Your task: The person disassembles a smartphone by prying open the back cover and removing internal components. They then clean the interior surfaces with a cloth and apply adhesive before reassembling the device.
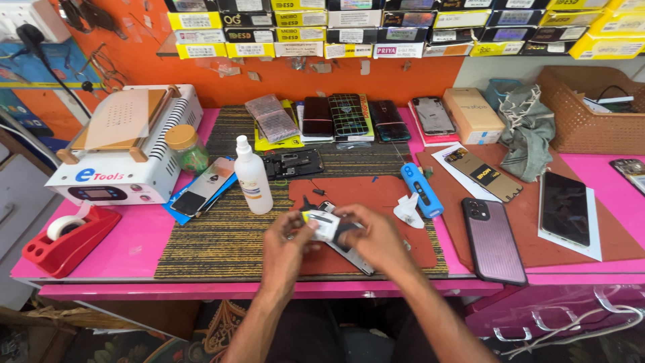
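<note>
Over the red-brown mat point(376, 195) at the bench's front, my left hand point(285, 245) and my right hand point(375, 236) pinch a small white-and-yellow flat part point(322, 224) between them. Under it lies a dark phone frame with a metal strip point(353, 257) that reaches toward the bench edge. Both hands have their fingers closed on the small part. A white spray bottle point(252, 176) stands just left of my left hand. A blue electric screwdriver point(421, 189) and a crumpled white wipe point(408, 210) lie to the right.
A white screen-separator machine point(127, 144), a red tape dispenser point(67, 238) and a jar point(186, 146) stand at left. Several phones and back covers point(494, 242) lie at right, with a cloth point(527, 128) and a brown basket point(591, 111). Boxes fill the wall shelves.
</note>
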